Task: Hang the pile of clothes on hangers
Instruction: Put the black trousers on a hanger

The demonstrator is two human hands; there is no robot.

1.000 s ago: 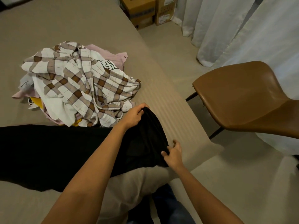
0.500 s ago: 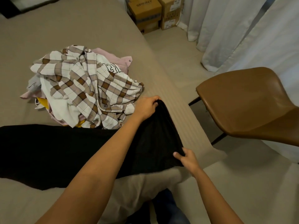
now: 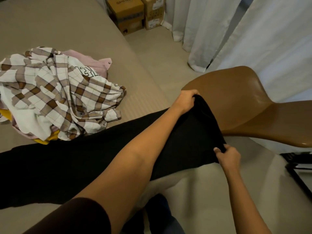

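- The long black garment (image 3: pixel 84 166) lies stretched across the taupe-covered bed (image 3: pixel 50 22), and its near end is lifted off the bed's corner towards the brown moulded chair (image 3: pixel 244 107).
- The left hand (image 3: pixel 186 102) has its fingers curled over the far corner of that end. The right hand (image 3: pixel 228 157) pinches the near corner between thumb and fingers, so both hands are clamped on the cloth with the hem taut between them.
- The step in hand looks like straightening this end before it goes on a hanger. It would go best by keeping the two grips level and the edge tight, then drawing the length evenly off the bed so that it does not twist.
- No hanger is in view, so one will have to be fetched.
- The rest of the work waits in the heap topped by a brown-and-white checked shirt (image 3: pixel 59 95), just beside the garment — a careless pull could drag it along.
- Room is tight on the right, where the chair stands close to the bed's corner and white curtains (image 3: pixel 253 39) hang behind it. Cardboard boxes (image 3: pixel 126 14) sit at the far end of the floor strip.
- The freest room is upward and back towards the body — lift rather than sweep sideways.
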